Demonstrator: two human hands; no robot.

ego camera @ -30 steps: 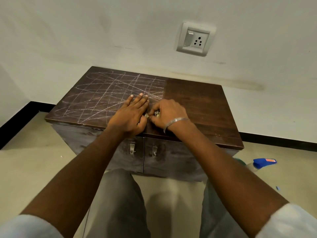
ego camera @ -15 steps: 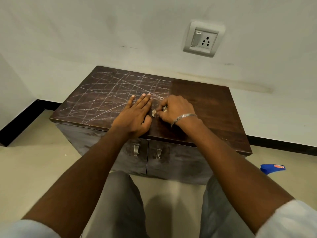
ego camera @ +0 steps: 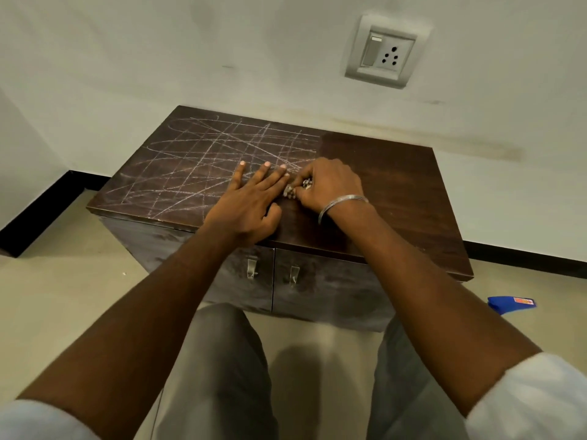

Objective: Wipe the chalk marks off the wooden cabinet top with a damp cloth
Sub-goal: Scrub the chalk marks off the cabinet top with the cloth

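A white left sleeve and right sleeve are noted at the elbows. Grey trousers are worn. A thin silver bangle is recorded on the right wrist.

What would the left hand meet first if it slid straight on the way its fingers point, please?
Nothing stands ahead of the left hand: only chalk marks, then probably the wall.

This looks like a plain room in a home: a low wooden cabinet with two doors stands against a bare painted wall. Above the cabinet a switch-and-socket plate is set in the wall. A black skirting board runs behind it, and pale floor lies around it.
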